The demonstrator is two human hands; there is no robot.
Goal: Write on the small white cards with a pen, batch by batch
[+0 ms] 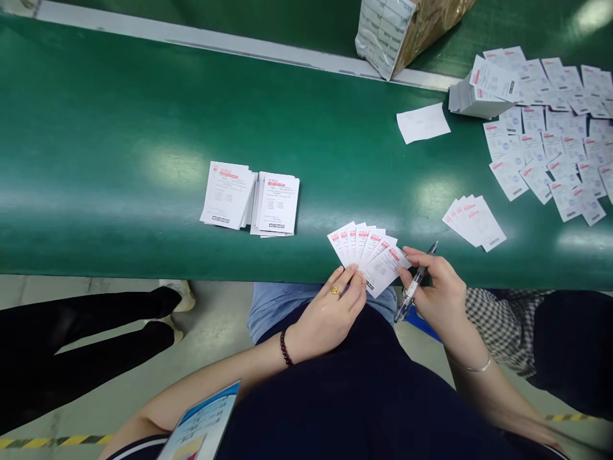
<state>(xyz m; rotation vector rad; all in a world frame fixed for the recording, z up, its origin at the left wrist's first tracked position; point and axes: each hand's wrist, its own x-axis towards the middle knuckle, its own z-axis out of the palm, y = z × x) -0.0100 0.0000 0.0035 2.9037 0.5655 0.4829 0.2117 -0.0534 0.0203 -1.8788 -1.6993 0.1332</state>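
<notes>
A fan of several white cards point(383, 268) with red print is spread at the table's near edge. My left hand point(330, 313), wearing a gold ring, pinches the fan along its lower side. At the fan's right end, my right hand point(435, 281) has thumb and forefinger at the corner of the front card. A black and clear pen point(416, 282) lies tilted in that same hand. Two stacks of similar cards, a left stack point(226, 195) and a right stack point(276, 203), sit side by side to the left of the fan.
A small fanned group of cards point(474, 220) lies to the right on the green table point(119, 128). Beyond it are many spread cards point(546, 147), a tall card stack point(472, 99) and a blank paper slip point(423, 122). A taped box point(407, 32) stands at the back. Other people stand at both sides.
</notes>
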